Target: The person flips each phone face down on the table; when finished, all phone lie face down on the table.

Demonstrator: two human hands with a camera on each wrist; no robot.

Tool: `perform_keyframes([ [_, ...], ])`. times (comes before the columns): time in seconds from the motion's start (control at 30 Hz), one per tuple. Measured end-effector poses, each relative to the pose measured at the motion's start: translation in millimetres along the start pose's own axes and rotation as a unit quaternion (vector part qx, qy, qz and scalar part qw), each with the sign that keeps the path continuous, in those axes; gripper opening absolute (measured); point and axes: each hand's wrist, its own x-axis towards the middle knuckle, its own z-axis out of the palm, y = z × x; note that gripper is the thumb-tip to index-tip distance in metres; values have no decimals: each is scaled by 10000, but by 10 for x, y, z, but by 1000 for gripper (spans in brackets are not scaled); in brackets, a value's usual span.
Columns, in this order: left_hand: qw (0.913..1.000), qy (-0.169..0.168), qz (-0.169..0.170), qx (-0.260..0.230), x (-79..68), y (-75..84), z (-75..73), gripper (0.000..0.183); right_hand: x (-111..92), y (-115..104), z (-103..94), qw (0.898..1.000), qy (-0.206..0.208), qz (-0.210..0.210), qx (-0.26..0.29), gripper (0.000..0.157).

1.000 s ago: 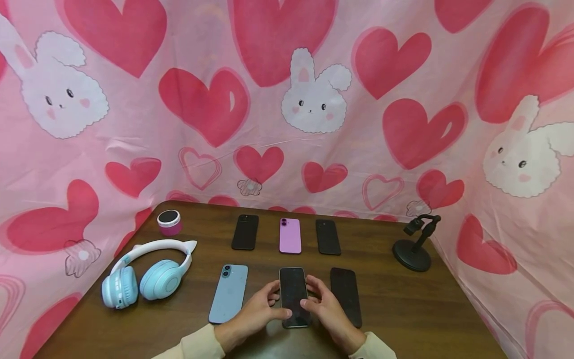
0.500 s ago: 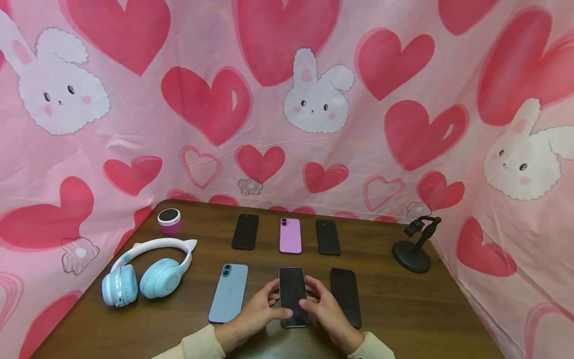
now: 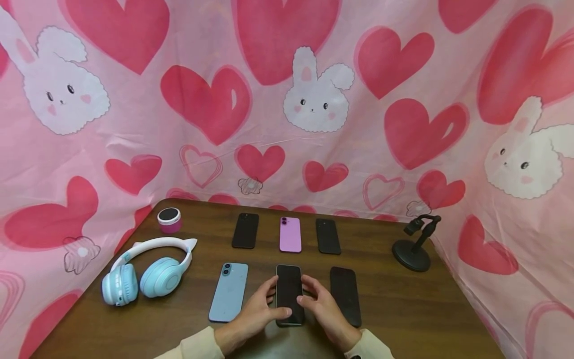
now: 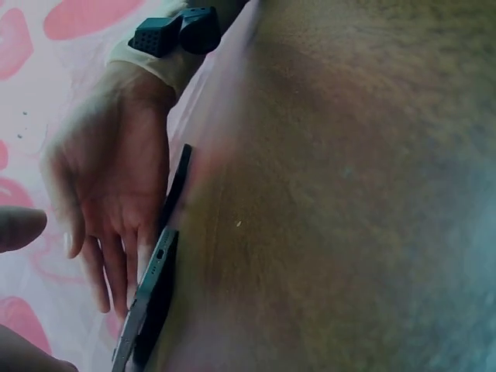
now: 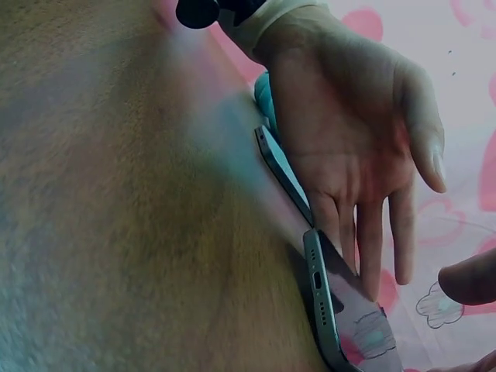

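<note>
Flanking the dark-screened phone (image 3: 289, 289) at lower centre of the frame, the left hand (image 3: 257, 309) and right hand (image 3: 325, 309) angle inward from cream sleeves (image 3: 199, 344) at the bottom edge. Each grip is unclenched: wrist views show fingers (image 4: 115, 267) extended beside the phone, thumbs raised apart above its screen.

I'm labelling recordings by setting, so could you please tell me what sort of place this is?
Probably a small staged set, perhaps for filming: a pink heart-and-bunny backdrop rises behind and beside a wood-look table, where several phones and headphones are set out.
</note>
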Motion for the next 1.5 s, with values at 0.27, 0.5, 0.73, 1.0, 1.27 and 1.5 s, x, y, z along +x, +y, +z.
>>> perform_keyframes([
  [0.27, 9974, -143, 352, -612, -38, 39, -5, 90, -4, -7, 19, 9998, -44, -118, -138, 65],
  [0.5, 9948, -248, 418, -899, -56, 86, -1, 91, -57, -49, 64, 9990, -275, -321, -164, 64],
  [0.73, 9885, -337, 624, -1335, -34, 99, 11, 92, -157, -178, 103, 9966, -579, -556, 197, 60],
  [1.0, 9822, -603, 962, -1497, -60, 134, 43, 88, -223, -250, 123, 9926, -682, -745, 668, 64],
  [1.27, 9840, -830, 1020, -1202, -35, 128, 33, 85, -234, -244, 106, 9882, -605, -610, 1269, 67],
  [1.5, 9841, -880, 1029, -1149, -1, 89, 25, 85, -215, -212, 88, 9899, -342, -567, 1254, 66],
])
